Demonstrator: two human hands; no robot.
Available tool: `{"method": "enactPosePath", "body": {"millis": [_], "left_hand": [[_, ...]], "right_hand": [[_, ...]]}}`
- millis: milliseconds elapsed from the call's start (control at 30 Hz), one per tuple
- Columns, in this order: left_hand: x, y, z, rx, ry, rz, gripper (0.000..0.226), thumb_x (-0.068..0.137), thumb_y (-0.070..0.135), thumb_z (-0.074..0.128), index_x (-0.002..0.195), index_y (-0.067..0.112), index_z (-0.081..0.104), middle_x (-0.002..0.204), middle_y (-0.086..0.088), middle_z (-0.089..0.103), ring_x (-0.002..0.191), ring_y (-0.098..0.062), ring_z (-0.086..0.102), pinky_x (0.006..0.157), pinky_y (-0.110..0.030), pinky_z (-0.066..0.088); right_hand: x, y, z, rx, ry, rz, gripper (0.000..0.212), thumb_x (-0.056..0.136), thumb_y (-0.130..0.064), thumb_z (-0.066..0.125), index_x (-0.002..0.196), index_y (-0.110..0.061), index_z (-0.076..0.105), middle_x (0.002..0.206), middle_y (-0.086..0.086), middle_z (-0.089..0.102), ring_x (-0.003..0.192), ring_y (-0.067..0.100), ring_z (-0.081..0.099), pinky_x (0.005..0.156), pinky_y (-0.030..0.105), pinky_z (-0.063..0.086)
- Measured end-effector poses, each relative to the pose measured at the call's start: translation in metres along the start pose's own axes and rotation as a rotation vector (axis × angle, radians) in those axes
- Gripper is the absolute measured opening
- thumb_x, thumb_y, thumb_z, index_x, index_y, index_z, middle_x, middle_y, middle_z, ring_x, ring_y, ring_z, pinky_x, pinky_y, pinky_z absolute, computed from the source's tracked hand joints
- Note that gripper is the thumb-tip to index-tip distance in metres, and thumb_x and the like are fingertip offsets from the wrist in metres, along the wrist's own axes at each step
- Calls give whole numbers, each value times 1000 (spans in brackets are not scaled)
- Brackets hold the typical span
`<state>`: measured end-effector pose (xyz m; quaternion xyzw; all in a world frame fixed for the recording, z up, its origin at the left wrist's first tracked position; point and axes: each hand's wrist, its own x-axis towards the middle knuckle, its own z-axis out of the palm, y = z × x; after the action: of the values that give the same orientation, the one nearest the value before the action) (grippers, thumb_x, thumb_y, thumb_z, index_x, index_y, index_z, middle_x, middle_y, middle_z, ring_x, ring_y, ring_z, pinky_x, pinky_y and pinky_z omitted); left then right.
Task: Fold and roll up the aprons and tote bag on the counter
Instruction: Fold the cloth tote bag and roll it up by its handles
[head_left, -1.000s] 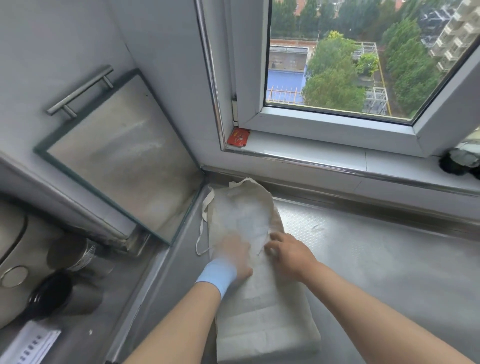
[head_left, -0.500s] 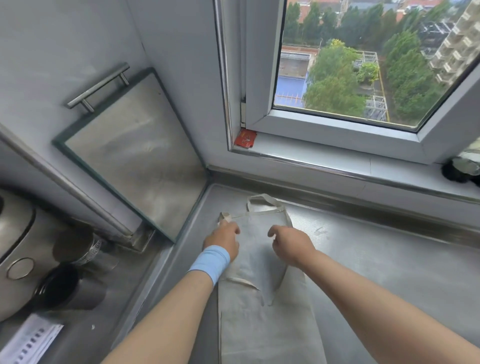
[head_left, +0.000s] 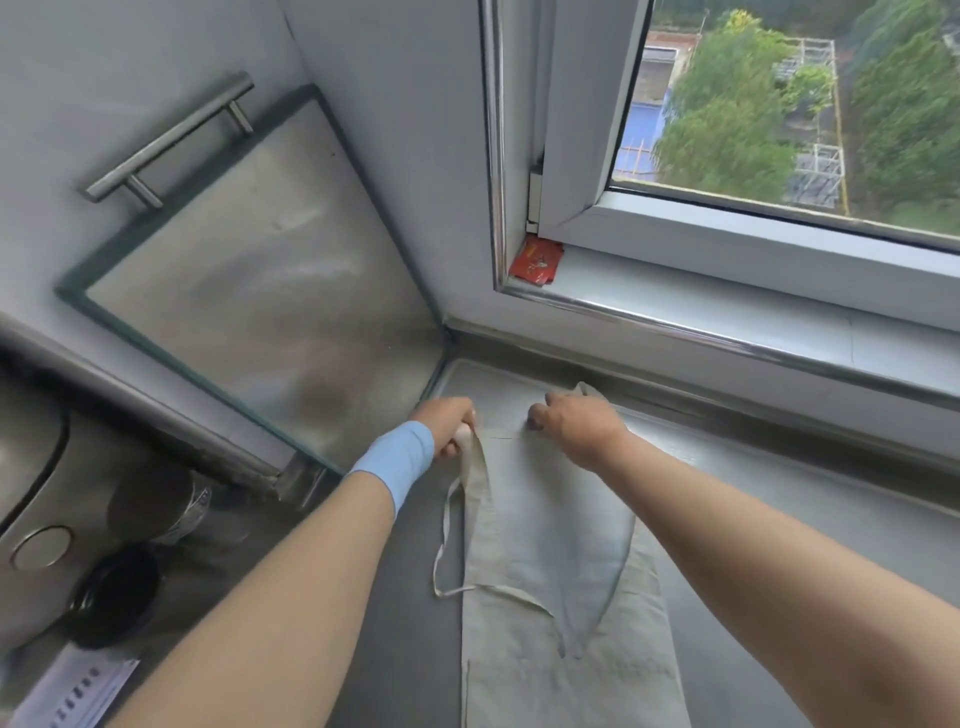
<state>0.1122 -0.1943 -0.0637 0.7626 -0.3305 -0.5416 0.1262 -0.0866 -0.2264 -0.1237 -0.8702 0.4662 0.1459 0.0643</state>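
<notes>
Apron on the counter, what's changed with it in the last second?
Both hands left the middle of the apron and moved to its far end: the left hand and right hand now grip the top corners, drawing it out flat toward the window. The apron stays on the counter; the red packet on the sill hasn't moved.

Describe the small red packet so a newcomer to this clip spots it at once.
Find the white-framed window above the grey steel counter. Follow its sill to the left corner, where the small flat red packet lies against the frame. It is the only red thing among white and grey surfaces.
</notes>
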Motion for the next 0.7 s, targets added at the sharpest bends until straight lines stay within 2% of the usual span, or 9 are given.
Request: {"method": "enactPosePath", "body": {"millis": [100, 167, 233, 333, 400, 467, 567, 633, 700], "left_hand": [[4, 4, -13, -598, -31, 35, 19, 84, 12, 44, 67, 15, 53, 58, 0, 53, 35, -11, 35, 38, -12, 28], [4, 7, -15, -682, 7, 78, 20, 84, 12, 44, 68, 13, 56, 51, 1, 57, 35, -13, 37, 37, -13, 30], [2, 13, -18, -299, 102, 241, 19, 79, 16, 46, 68, 13, 61, 50, 0, 57, 42, -18, 40, 42, -19, 33], [3, 19, -23, 484, 274, 516, 21, 79, 16, 48, 75, 21, 67, 76, -1, 64, 73, -27, 57, 69, -29, 48], [3, 24, -27, 509, 411, 687, 28, 80, 2, 51, 78, 19, 73, 96, -5, 63, 90, -29, 58, 78, -24, 43], [1, 29, -30, 349, 506, 813, 36, 77, -12, 50, 88, 13, 75, 119, -8, 57, 109, -27, 55, 88, -16, 36], [-6, 29, -28, 393, 467, 770, 68, 76, -11, 51, 133, 26, 55, 154, -4, 22, 132, -27, 39, 106, -21, 34], [-15, 16, -23, 545, 509, 719, 81, 73, -7, 53, 143, 34, 41, 159, -1, 10, 134, -31, 35, 110, -36, 35], [-21, -3, -12, 551, 561, 769, 75, 71, -7, 50, 136, 29, 50, 153, -3, 28, 128, -33, 42, 106, -40, 38]], "right_hand": [[-1, 10, -8, 248, 84, 203, 13, 93, -22, 62, 103, -13, 65, 101, 9, 53, 91, 34, 64, 66, 35, 45], [-4, 17, -13, 393, 272, 328, 7, 91, -15, 62, 96, -11, 61, 99, 12, 52, 84, 37, 63, 61, 36, 40], [-10, 18, -22, 494, 491, 452, 9, 95, -18, 55, 94, -9, 56, 101, 15, 50, 79, 38, 58, 59, 37, 37], [-17, 21, -42, 471, 677, 564, 23, 97, -32, 53, 94, -10, 58, 103, 14, 52, 81, 36, 56, 62, 37, 42], [-19, 24, -55, 511, 691, 650, 22, 98, -35, 49, 100, -16, 60, 99, 9, 62, 86, 33, 60, 66, 37, 45], [-20, 27, -63, 699, 673, 706, 20, 99, -32, 47, 106, -18, 60, 94, 7, 69, 90, 31, 63, 73, 37, 47], [-26, 27, -66, 957, 569, 610, 32, 97, -19, 51, 128, -23, 57, 117, 0, 69, 110, 23, 62, 94, 33, 47], [-40, 20, -62, 961, 460, 491, 57, 94, -7, 49, 146, -30, 41, 131, -3, 61, 116, 22, 58, 100, 33, 45], [-58, 10, -46, 816, 441, 393, 68, 89, 3, 44, 148, -32, 39, 136, -1, 58, 120, 24, 56, 100, 33, 45]]}}
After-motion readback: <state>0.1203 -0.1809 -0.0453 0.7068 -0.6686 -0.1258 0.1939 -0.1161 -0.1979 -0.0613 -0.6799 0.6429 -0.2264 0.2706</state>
